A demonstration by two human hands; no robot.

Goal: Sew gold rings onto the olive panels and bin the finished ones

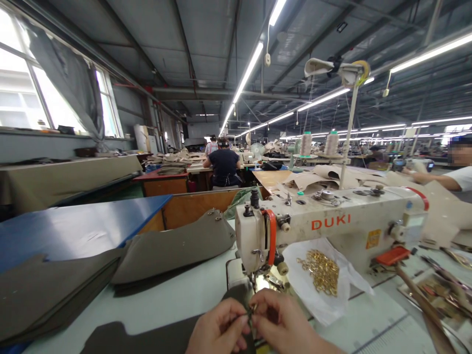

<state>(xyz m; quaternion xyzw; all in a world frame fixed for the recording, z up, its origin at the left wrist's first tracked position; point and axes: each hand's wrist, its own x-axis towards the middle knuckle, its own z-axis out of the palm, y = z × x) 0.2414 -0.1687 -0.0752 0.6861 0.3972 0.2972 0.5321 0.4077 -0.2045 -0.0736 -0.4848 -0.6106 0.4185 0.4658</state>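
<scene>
Just in front of the sewing machine needle, my left hand point(221, 327) and my right hand point(282, 319) meet, thumbs and fingers pinched together. Between the fingertips shows a small gold-coloured metal piece point(252, 309), which the right fingers hold; its exact shape is mostly covered. The left fingers pinch a narrow dark end beside it, seemingly part of the dark grey-green material piece point(155, 337) lying beneath my hands. Close behind them stands the white sewing machine point(295, 226), its needle area lit. A heap of gold metal rings point(320, 270) rests on a white plastic sheet point(300, 290) to the right.
Stacked dark panels point(169, 246) lie left of the machine, a few with metal rings at one corner. Far right are a tray of small parts point(438, 295) and a brown strap point(424, 309). Ahead a person point(223, 164) sits; another person's arm point(435, 179) shows at right.
</scene>
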